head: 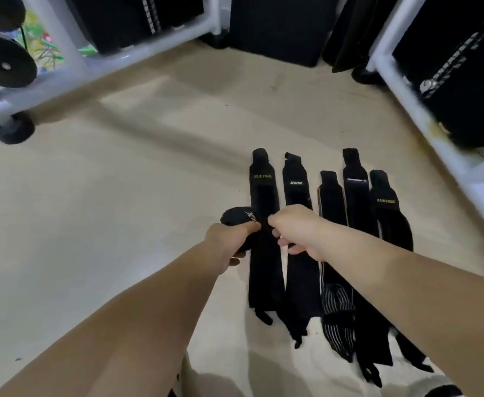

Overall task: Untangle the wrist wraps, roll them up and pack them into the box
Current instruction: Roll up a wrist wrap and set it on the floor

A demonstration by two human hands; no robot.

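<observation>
Head view, the only one. Person is low on the pale floor, both forearms reaching forward. Five wrist wraps lie flat on the floor in a row, side by side and lengthwise away from the person: leftmost wrap with yellow lettering, second wrap, striped wrap, fourth wrap, fifth wrap. All are untangled and none of them is rolled. Step in hand, as I judge it: rolling. The left hand has its fingers curled round a small black roll, held just over the leftmost wrap. It looks like a sixth piece, though black on black I cannot tell for sure. The right hand is close against it, thumb and forefinger pinching the roll's loose end, the other fingers loosely curled beneath. The hands nearly touch. No box is in view, so packing seems not yet begun. The next move likely calls for keeping the tail taut, turning the roll tight and pressing the fastening end down so it does not spring open. Then the box has to be found. Around the floor are white machine frames and black weight plates at far left.
</observation>
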